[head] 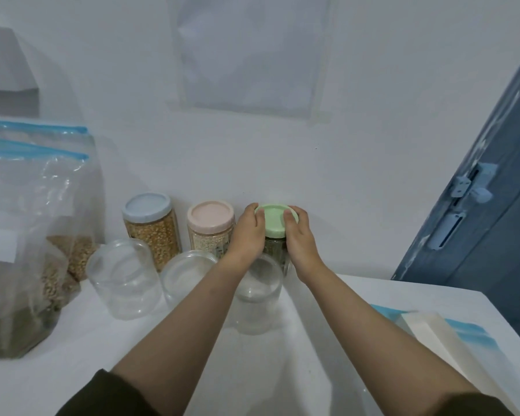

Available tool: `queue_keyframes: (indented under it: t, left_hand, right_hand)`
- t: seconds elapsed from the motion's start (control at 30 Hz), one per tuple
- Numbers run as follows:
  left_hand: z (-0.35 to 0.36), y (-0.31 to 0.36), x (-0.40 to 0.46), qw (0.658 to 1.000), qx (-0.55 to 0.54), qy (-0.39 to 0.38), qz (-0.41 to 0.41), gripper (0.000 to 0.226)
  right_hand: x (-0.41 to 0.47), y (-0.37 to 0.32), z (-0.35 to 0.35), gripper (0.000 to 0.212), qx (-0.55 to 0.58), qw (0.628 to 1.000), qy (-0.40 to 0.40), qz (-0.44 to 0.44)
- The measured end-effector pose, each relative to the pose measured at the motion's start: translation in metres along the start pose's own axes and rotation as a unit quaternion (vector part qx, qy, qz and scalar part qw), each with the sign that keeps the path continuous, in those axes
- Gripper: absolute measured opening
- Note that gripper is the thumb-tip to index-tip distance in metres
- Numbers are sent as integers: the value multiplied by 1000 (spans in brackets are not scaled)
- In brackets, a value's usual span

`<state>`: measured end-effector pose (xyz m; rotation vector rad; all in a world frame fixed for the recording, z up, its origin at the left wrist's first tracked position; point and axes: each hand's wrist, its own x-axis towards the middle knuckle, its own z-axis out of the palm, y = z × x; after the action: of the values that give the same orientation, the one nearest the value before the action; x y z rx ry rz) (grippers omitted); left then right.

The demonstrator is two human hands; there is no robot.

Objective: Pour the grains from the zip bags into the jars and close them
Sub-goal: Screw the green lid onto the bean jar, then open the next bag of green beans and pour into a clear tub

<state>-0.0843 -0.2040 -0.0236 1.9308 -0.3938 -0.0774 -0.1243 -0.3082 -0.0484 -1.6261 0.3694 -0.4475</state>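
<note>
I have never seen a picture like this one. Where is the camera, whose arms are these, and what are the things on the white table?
There is no machine here. The one picture comes from a camera worn on a person's head, looking forward and down, so the two bare arms are the wearer's own.

The left hand and the right hand both grip the pale green round lid of a clear jar of dark green grains standing by the wall. Beside it stand a pink-lidded jar of pale grains and a blue-lidded jar of yellow grains.

In front are three empty clear jars without lids. At the left stand clear zip bags with blue seals, still holding grains. All rest on the white table.
</note>
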Motion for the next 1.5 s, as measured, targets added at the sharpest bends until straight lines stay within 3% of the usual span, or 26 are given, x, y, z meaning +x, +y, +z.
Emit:
queue_keyframes:
  t: [0.13, 0.27, 0.43, 0.6, 0.83, 1.0, 1.23, 1.37, 1.5]
  left_hand:
    - [-5, 2, -28, 996, 83, -8, 22, 56]
    - [-1, -19, -77, 986, 135, 38, 93, 53]
    - [-3, -32, -116, 964, 235, 35, 120, 60]
    - [-16, -30, -142, 959, 229, 24, 165, 50]
    - [-38, -46, -224, 993, -17, 74, 94, 48]
    - [-80, -65, -262, 993, -112, 7, -34, 44]
    - [-135, -82, -297, 983, -172, -29, -62, 28]
    - [-151, -89, -300, 981, -179, -33, -71, 28]
    - [-162, -101, -297, 973, -206, -80, -65, 25]
  right_hand:
    - [-9, -4, 0, 57, -47, 998, 45, 14]
    - [-55, 10, -4, 44, -24, 991, 128, 12]
    - [-125, 30, 8, 40, -13, 998, 7, 59]
    - [-170, 27, 1, 25, -13, 997, 36, 72]
    - [-237, 17, 6, 28, -32, 995, 66, 68]
    - [-276, 24, 25, 32, -24, 994, 50, 92]
    - [-318, 17, 66, 22, 29, 998, 34, 53]
    - [-333, 15, 88, 21, 74, 996, -17, 49]
    - [-331, 12, 102, 20, 76, 996, 3, 52]
